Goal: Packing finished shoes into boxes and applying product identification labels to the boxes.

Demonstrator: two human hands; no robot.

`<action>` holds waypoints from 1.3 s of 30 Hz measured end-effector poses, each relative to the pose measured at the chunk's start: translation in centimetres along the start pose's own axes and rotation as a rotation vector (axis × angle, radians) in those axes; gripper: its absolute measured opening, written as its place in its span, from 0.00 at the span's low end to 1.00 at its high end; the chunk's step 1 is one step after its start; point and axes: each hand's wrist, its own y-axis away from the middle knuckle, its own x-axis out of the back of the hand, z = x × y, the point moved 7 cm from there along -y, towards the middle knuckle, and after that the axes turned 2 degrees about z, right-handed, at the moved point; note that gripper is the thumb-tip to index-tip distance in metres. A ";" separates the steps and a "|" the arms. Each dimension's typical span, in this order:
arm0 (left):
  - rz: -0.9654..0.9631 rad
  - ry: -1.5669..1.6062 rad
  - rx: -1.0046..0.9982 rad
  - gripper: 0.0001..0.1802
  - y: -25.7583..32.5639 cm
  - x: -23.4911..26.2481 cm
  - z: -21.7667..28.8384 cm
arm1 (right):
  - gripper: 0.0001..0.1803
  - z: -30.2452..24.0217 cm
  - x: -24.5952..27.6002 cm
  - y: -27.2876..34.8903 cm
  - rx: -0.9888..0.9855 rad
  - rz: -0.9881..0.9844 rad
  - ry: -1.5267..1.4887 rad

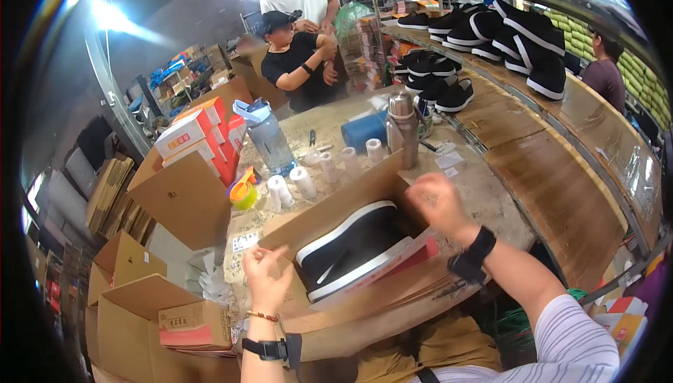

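A brown cardboard shoebox (329, 204) lies uncovered in front of me on the worktable, its lid side raised at the back. Inside it a pair of black shoes (354, 243) with white soles lies side by side, and a printed white-and-red front flap (378, 271) runs along the near side. My left hand (266, 274) is at the box's left end, fingers apart and bent near its corner. At the right end is my right hand (440, 204), its fingers loosely curled and apart beside the end wall. Neither hand visibly grips anything.
Behind the box stand several white rolls (303, 182), a blue water bottle (265, 134), a steel flask (402, 130) and tape rolls (244, 190). Black shoes (519, 39) crowd the right rack. An open carton (182, 190) holds red-white shoeboxes at left. Two people (298, 67) are across the table.
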 end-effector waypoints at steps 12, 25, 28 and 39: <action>0.253 0.560 0.171 0.39 4.7 -7.4 -6.3 | 0.24 10.4 -8.0 5.5 -0.231 -0.366 -0.173; -0.741 -0.510 -0.108 0.58 -0.2 -6.8 5.2 | 0.62 2.4 -9.0 0.8 0.119 -1.122 0.176; -0.868 -0.364 -0.095 0.60 -0.9 -7.0 4.3 | 0.63 3.0 -9.6 0.6 0.121 -1.103 0.135; -0.464 -0.389 -0.184 0.56 1.3 -6.0 7.3 | 0.37 2.3 -6.9 3.7 0.109 -0.804 0.284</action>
